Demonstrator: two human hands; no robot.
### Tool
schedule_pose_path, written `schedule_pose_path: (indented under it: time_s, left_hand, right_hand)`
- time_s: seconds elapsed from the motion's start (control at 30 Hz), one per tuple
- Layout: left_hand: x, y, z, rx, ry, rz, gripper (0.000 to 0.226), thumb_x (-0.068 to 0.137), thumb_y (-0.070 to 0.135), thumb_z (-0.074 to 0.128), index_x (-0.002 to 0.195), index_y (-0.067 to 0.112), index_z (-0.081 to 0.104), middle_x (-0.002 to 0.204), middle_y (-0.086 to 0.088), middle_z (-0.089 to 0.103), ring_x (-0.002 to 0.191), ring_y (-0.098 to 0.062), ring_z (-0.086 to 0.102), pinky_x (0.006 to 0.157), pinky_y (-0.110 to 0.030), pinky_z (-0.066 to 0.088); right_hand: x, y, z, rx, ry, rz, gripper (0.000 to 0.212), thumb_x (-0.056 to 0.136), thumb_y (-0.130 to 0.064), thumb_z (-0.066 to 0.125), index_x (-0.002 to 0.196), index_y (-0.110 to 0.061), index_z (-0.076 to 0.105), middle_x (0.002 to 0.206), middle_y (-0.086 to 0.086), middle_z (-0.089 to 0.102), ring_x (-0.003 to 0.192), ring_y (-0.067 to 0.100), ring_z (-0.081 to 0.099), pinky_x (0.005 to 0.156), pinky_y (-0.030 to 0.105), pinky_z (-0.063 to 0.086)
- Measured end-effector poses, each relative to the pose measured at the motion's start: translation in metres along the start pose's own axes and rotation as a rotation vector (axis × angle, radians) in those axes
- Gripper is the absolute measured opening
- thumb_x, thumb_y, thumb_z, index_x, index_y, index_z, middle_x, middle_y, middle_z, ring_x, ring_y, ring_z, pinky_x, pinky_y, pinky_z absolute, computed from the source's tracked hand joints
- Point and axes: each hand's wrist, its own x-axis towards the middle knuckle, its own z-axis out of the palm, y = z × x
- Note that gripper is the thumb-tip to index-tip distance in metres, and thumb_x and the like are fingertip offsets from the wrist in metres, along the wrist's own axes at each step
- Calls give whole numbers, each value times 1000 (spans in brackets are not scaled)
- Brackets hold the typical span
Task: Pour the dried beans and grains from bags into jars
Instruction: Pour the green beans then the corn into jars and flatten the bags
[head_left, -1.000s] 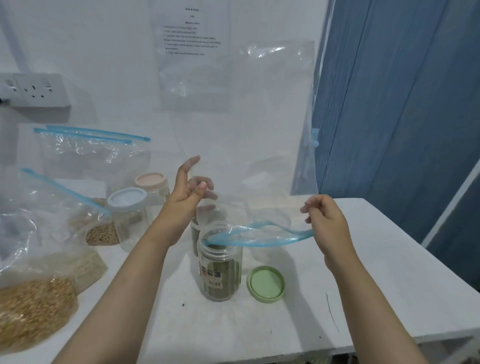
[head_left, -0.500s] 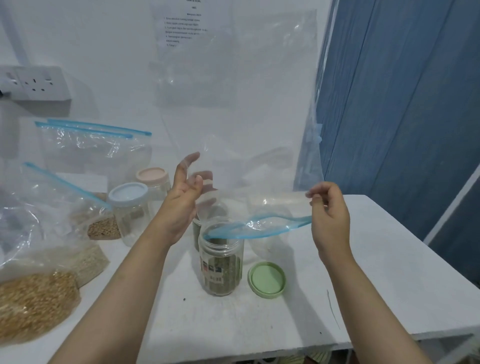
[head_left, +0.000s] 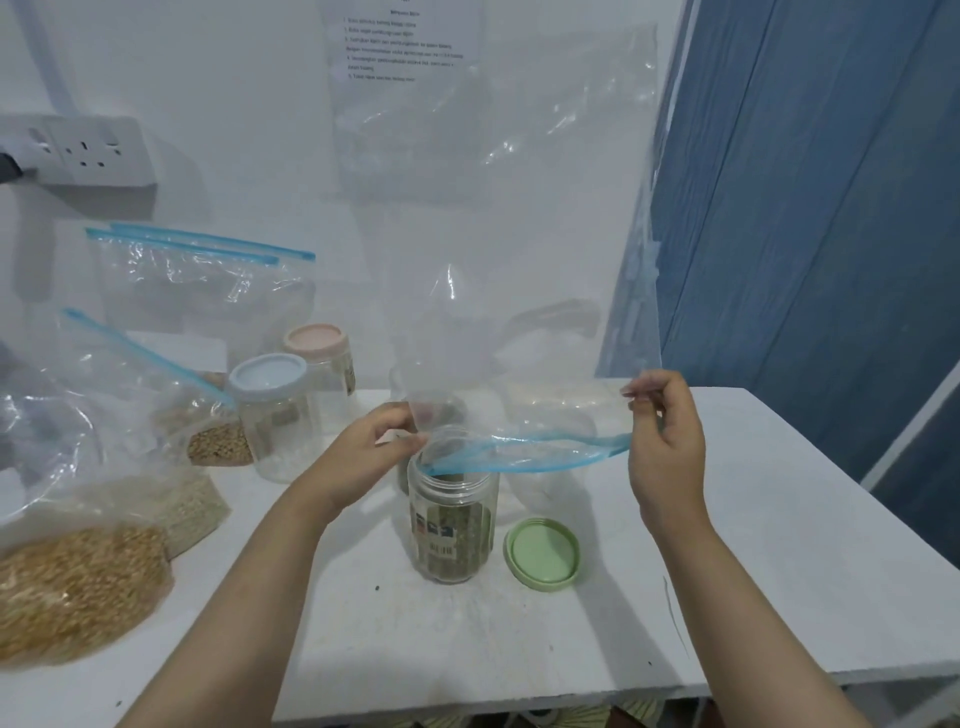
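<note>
Both hands pinch upturned bag (mouth over open jar)

Clear plastic bag with blue zip strip at centre; pale green round lid on the white surface; blue curtain at right.

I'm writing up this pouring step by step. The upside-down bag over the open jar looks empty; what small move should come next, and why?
Probably lift the bag away and set it aside. It looks empty, both the left hand and right hand pinch its blue zip edge, the jar holds green contents, and its green lid lies beside it.
</note>
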Motion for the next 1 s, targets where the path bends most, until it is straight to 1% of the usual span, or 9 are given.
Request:
schedule_pose_path:
  time_s: [0.07,0.17,0.33,0.47,0.6,0.7,0.83,0.93,1.0]
  left_hand:
    - [0,-3,-3,28,13,-10,19,95,25,63,112,18,70,121,2,64,113,-6,56,102,-30,39]
    - [0,-2,-7,14,-13,-53,18,88,28,67,105,29,72,121,11,64,113,-4,56,94,-24,38]
    - [3,-3,-3,101,62,23,14,91,16,68,102,23,74,119,15,61,106,5,56,100,-30,41]
    - [3,0,1,102,78,61,17,90,13,68,104,23,72,114,15,61,97,8,56,101,-31,42]
    - [2,3,6,89,62,64,31,95,11,60,109,37,69,114,15,66,104,4,58,106,-33,41]
    - [1,8,4,59,-4,31,50,94,4,50,120,46,63,120,22,64,117,4,54,104,-22,38]
    - [2,8,2,204,-55,111,51,96,18,59,140,43,50,138,27,51,123,6,48,92,-1,34]
    - [5,7,7,251,37,178,48,94,16,65,137,36,56,134,23,57,108,13,53,88,3,32]
    - [9,6,8,316,98,212,49,91,13,69,132,38,60,117,18,66,98,8,56,88,-7,38]
  right_hand:
    - [0,1,1,10,5,-11,39,97,8,40,89,-28,54,86,-22,58,89,1,55,88,20,43]
    - [0,2,1,26,6,-18,39,96,8,40,90,-28,54,87,-22,59,90,2,55,87,19,43]
    - [1,4,4,24,5,-33,41,97,7,40,89,-31,54,88,-19,58,90,5,55,87,23,43]
    - [0,1,7,26,1,-51,40,97,7,41,88,-30,54,88,-17,58,89,4,55,84,17,42]
    - [1,0,11,24,2,-54,39,98,6,41,90,-31,53,88,-16,58,88,3,54,83,14,41]
    - [2,-1,10,9,13,-79,39,98,6,41,91,-30,52,89,-13,56,87,3,52,82,16,41]
    - [0,-3,12,11,0,-100,40,96,11,40,91,-28,52,90,-8,56,86,3,52,82,15,41]
    - [1,-5,10,19,7,-110,41,95,12,40,91,-27,51,89,-9,55,83,1,51,80,13,40]
    - [2,-6,8,11,-8,-124,41,95,13,40,90,-27,51,88,-9,55,82,1,50,78,12,39]
